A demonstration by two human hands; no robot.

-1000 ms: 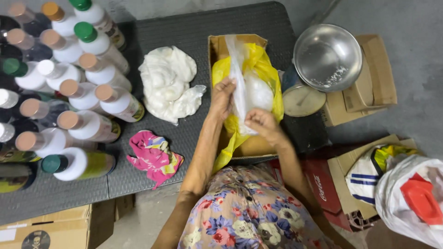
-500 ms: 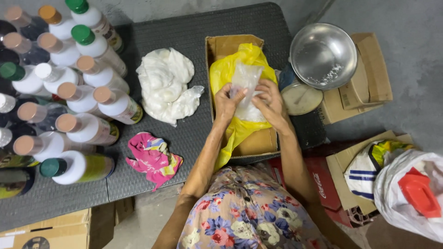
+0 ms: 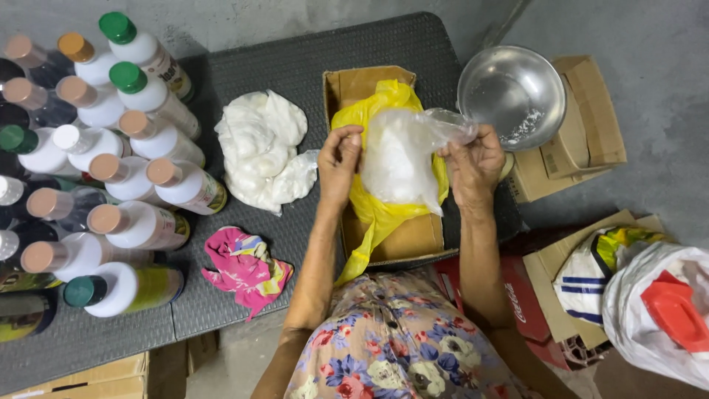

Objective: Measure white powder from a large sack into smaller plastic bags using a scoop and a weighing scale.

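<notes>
My left hand [image 3: 340,164] and my right hand [image 3: 473,164] hold up a small clear plastic bag [image 3: 399,159] filled with white powder. The left hand pinches one side of the bag, the right hand grips its twisted top. The bag hangs above a cardboard box [image 3: 413,236] lined with a yellow plastic bag [image 3: 369,222] on the dark woven table [image 3: 288,66].
White plastic bags of powder [image 3: 260,148] lie left of the box. Several capped white bottles [image 3: 133,140] cover the table's left. A pink cloth [image 3: 244,266] lies near the front edge. A metal bowl [image 3: 511,96] sits on cardboard boxes [image 3: 583,118] at right. Bags [image 3: 650,295] lie on the floor.
Both hands have lifted the clear bag of white powder out of the yellow-lined box and spread apart, the right hand now gripping the bag's top.
</notes>
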